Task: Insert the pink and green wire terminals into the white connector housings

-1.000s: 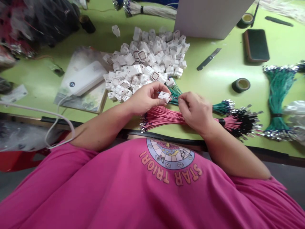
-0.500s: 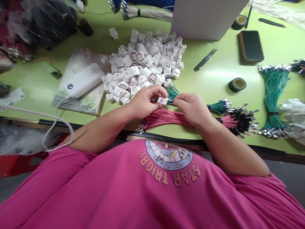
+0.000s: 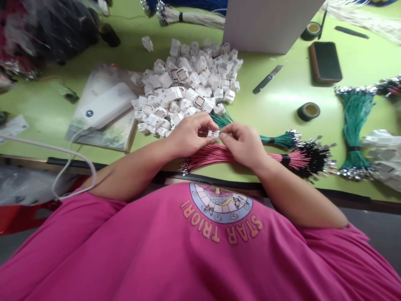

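My left hand (image 3: pixel 191 133) pinches a small white plastic connector housing (image 3: pixel 213 134) between thumb and fingertips, its slots facing up. My right hand (image 3: pixel 246 144) is closed, thumb and finger pressed together at the housing's right end; what lies between them is too small to make out. Under and below both hands lies a bundle of pink wires (image 3: pixel 216 154) with metal terminals at its left end. Behind the fingers, a bundle of green wires (image 3: pixel 223 118) is partly hidden by my right hand. A heap of white connector housings (image 3: pixel 188 79) spreads beyond my left hand.
A utility knife (image 3: pixel 267 79), a roll of black tape (image 3: pixel 308 111) and a phone (image 3: pixel 326 62) lie to the right. Farther right is another green wire bundle (image 3: pixel 355 125). A white power bank (image 3: pixel 109 106) with a cable rests on a book at left. A grey box (image 3: pixel 263 25) stands behind.
My right hand has moved left, from a short gap away up to the connector housing. My left hand keeps hold of the housing. The whole view has shifted slightly.
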`<state>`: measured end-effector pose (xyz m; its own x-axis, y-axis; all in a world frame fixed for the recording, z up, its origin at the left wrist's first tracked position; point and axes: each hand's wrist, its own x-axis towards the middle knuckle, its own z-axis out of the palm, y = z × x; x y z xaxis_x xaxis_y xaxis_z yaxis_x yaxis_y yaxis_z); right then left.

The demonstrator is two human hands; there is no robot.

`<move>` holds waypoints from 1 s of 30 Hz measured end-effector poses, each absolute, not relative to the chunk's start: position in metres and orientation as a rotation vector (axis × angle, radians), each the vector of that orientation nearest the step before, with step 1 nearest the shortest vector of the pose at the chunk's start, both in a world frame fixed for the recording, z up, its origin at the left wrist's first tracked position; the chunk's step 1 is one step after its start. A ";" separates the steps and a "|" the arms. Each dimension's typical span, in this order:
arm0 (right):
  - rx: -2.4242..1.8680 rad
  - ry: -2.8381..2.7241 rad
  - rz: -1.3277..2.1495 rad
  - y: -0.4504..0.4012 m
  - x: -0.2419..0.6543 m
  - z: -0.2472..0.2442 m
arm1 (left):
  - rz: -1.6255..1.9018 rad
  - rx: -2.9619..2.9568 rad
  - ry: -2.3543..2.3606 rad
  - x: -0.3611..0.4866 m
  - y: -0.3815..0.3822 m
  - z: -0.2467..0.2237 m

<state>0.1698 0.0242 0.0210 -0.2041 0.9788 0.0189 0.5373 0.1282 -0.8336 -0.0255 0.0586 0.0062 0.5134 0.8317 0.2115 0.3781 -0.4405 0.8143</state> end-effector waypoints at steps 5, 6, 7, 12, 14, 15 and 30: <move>-1.499 -1.970 0.801 0.025 0.170 0.017 | 0.765 1.993 0.973 -0.026 0.057 0.007; -1.485 -2.000 0.803 0.026 0.171 0.017 | 0.759 1.998 0.964 -0.027 0.058 0.008; -1.464 -2.023 0.790 0.026 0.174 0.017 | 0.761 2.006 0.962 -0.028 0.060 0.010; -1.357 -2.207 0.413 0.024 0.184 0.019 | 0.848 2.047 1.125 -0.038 0.075 0.015; -1.296 -2.435 0.392 0.022 0.182 0.018 | 0.842 2.039 1.179 -0.041 0.081 0.014; -1.271 -2.541 0.412 0.021 0.180 0.016 | 0.841 2.032 1.189 -0.042 0.083 0.014; -1.101 -2.465 0.254 0.001 0.173 0.024 | 0.812 1.740 1.049 -0.040 0.082 0.020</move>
